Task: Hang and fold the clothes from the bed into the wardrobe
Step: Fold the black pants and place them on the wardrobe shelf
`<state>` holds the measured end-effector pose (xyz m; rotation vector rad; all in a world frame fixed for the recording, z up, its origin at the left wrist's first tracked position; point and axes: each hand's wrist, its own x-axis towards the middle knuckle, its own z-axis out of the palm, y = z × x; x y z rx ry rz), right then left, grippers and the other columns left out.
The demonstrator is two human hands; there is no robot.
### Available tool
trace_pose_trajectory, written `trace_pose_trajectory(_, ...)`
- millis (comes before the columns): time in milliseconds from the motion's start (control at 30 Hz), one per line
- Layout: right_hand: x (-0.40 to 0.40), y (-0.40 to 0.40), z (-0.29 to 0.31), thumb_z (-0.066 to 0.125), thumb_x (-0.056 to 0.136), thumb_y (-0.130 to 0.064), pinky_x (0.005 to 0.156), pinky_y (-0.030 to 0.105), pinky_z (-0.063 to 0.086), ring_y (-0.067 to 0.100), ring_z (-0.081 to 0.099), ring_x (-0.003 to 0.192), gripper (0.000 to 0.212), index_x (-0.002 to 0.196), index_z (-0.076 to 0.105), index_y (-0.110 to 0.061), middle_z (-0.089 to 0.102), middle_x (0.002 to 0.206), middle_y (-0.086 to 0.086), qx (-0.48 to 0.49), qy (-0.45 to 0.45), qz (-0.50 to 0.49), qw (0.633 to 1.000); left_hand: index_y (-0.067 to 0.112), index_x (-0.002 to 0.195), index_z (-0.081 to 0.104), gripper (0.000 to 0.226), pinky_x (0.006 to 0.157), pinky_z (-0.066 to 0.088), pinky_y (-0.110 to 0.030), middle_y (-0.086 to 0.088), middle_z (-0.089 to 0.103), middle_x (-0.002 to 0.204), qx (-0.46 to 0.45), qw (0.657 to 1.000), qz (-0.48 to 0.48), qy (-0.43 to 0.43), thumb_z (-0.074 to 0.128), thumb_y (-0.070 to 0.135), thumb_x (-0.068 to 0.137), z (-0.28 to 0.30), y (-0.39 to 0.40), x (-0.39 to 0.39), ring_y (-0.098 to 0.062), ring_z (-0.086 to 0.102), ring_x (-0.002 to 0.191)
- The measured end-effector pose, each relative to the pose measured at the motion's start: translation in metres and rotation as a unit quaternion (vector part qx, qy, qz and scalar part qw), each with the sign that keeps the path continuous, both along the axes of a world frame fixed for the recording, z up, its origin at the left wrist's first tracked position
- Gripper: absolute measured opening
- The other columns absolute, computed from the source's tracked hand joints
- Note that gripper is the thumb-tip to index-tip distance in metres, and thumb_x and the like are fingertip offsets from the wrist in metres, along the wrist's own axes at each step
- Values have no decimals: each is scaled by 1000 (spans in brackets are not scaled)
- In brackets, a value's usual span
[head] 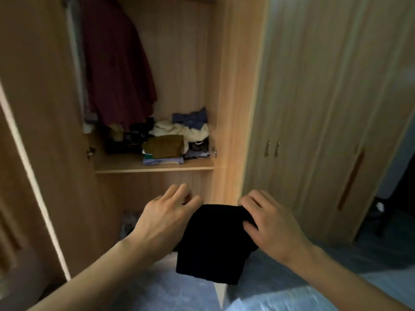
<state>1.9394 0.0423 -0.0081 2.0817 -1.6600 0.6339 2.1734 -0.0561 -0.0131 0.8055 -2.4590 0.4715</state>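
A folded black garment (213,248) hangs between my hands in front of the open wardrobe (184,63). My right hand (269,223) pinches its top right edge, thumb under and fingers over the cloth. My left hand (166,216) is at its top left corner with fingers curled over the edge; the grip itself is hidden behind the hand. The garment's lower part droops over the bed's blue cover (170,292). The wardrobe shelf (155,168) lies above and beyond my hands.
On the shelf sit folded piles: an olive garment (166,145), cream and blue clothes (188,126), dark items (128,140). A maroon garment (116,68) hangs above. The open door (33,142) stands left; closed wardrobe doors (314,108) right. A dark chair (386,212) is far right.
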Motion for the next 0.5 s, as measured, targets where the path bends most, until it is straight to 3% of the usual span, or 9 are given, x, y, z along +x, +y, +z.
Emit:
trace_pose_trajectory(300,105,-145,-3,66,80,-18,59,33,51,15,55,89,25,101,52,-23,51,99,-8,9,-17,66,998,27,112,55,37,51,45,-25,2,50,107,22,998,59,-13,71,33,79,3,-113,120,-19,53,89)
trace_pose_trajectory(500,110,-222,3,61,83,-21,55,25,45,9,52,88,23,101,49,-27,46,100,-12,-1,-22,77,997,26,111,53,33,52,38,-21,4,48,108,9,999,46,5,52,38,81,9,-187,131,-16,51,92)
